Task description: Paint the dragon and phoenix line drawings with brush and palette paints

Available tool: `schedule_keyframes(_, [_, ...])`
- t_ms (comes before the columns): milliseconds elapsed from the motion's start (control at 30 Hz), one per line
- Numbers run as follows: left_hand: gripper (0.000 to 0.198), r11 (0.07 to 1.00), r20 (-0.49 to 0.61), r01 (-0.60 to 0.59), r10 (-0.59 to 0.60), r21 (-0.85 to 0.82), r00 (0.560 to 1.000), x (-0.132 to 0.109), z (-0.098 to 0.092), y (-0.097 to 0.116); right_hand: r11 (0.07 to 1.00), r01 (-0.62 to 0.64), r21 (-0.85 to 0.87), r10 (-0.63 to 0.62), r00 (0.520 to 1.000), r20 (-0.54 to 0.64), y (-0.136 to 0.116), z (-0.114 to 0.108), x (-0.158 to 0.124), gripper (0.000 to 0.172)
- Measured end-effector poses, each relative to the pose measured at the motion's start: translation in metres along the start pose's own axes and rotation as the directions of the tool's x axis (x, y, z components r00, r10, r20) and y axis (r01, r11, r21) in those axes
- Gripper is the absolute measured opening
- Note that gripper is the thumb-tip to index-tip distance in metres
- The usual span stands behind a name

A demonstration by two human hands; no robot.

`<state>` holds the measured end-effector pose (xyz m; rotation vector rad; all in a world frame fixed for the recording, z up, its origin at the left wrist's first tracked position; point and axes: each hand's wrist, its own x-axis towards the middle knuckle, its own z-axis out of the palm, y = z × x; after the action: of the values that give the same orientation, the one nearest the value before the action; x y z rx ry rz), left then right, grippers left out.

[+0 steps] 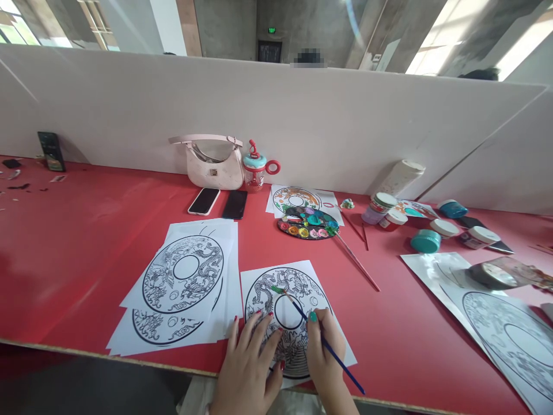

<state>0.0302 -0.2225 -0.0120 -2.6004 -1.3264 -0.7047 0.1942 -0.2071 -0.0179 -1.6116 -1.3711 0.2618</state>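
Observation:
A printed sheet (323, 288) with a ring-shaped dragon design lies in front of me on the red table. My left hand (250, 363) rests flat on its lower left part, fingers spread. In my right hand (325, 349) is a blue-handled paintbrush (334, 355), pinched between thumb and fingers. Its tip touches the sheet by a small patch of green paint (277, 289), just above the inner circle. Beyond the sheet sits a black paint palette (294, 231) with wells of several colours. A second brush (358, 262) leans with its head on the palette's right end.
Left of my sheet is a stack of similar printed sheets (173, 331). Two phones (204, 202), a pink handbag (216, 170) and a cup with a red handle (254, 170) stand by the partition (129, 115). Paint jars (425, 241) and another person's sheet (458, 300) are at right.

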Motion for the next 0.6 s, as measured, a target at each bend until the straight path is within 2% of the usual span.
schedule_keyframes(67, [0.031,1.0,0.0,0.001,-0.001,-0.004,1.0,-0.0001,0.0001,-0.0001,0.999,0.031,0.011,-0.031,0.999,0.016,-0.0008,0.0004,0.0009,0.029])
schedule_keyframes(200, [0.031,1.0,0.0,0.005,-0.005,-0.004,1.0,0.0,0.0,0.0003,0.999,-0.025,-0.025,0.024,0.998,-0.052,-0.0018,0.0004,0.0016,0.031])
schedule_keyframes(367, [0.031,1.0,0.009,0.001,-0.001,-0.01,1.0,0.0004,0.0006,0.0002,1.0,0.026,0.009,-0.026,1.0,-0.003,-0.0008,0.0002,0.0017,0.031])
schedule_keyframes(500, [0.032,1.0,0.002,0.006,-0.006,-0.001,1.0,-0.0007,0.0023,0.0003,0.998,-0.059,-0.013,0.058,0.997,-0.057,-0.0011,0.0007,0.0028,0.032])
schedule_keyframes(600, [0.032,1.0,0.006,0.008,-0.008,0.002,1.0,-0.0018,0.003,0.0006,0.998,-0.061,-0.02,0.06,0.997,-0.054,-0.0014,0.0006,0.0028,0.03])
